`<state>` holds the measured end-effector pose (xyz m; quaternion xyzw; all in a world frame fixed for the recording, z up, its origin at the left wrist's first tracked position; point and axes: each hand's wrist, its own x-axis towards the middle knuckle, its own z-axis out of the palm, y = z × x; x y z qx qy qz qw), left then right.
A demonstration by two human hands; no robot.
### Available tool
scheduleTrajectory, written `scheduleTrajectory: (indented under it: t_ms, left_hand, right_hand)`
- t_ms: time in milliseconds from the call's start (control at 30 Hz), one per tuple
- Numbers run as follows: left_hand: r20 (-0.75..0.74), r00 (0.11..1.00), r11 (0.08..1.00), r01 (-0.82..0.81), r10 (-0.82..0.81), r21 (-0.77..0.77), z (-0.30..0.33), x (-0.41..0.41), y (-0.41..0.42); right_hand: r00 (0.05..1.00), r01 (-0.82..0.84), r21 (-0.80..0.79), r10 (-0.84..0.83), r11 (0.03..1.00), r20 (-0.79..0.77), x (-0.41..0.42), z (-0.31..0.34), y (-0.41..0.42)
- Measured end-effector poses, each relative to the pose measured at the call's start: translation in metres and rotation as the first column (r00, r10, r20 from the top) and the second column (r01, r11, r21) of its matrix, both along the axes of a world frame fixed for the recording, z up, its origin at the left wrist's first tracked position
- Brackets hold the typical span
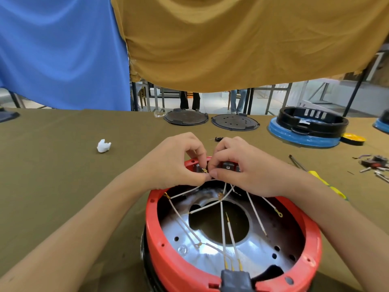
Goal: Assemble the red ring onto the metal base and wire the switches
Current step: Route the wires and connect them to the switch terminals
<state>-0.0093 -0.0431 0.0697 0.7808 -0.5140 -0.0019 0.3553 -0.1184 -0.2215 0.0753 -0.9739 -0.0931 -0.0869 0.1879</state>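
Observation:
The red ring (pixel 154 243) sits on the shiny metal base (pixel 212 252) in front of me, near the table's front edge. Several white wires (pixel 223 226) with brass terminals cross the base's inside. Grey switches (pixel 228 165) are set in the ring's far wall. My left hand (pixel 179 161) pinches a brass wire terminal (pixel 203 170) at the far wall. My right hand (pixel 242 165) pinches the same wire beside it, its fingertips touching the left hand's. A black connector block (pixel 235 280) sits in the ring's near edge.
On the olive cloth lie a crumpled white scrap (pixel 103 146) at left, two dark round plates (pixel 186 116) (pixel 235 122) at the back, a black ring on a blue base (pixel 307 127) at right, a yellow-handled screwdriver (pixel 324 182) and loose parts (pixel 374 165).

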Motion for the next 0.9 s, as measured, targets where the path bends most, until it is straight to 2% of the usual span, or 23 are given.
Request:
scheduleTrajectory:
  t_ms: [300, 900]
  left_hand:
    - [0.015, 1.000, 0.999, -0.020, 0.021, -0.024, -0.0023, 0.0007, -0.0014]
    - [-0.041, 0.999, 1.000, -0.026, 0.026, -0.011, -0.0037, 0.0045, -0.0020]
  right_hand:
    - [0.999, 0.013, -0.073, -0.010, 0.997, 0.033, 0.0027, -0.0009, 0.0004]
    - [0.996, 0.057, -0.096, -0.050, 0.994, 0.074, 0.0061, -0.0001, 0.0037]
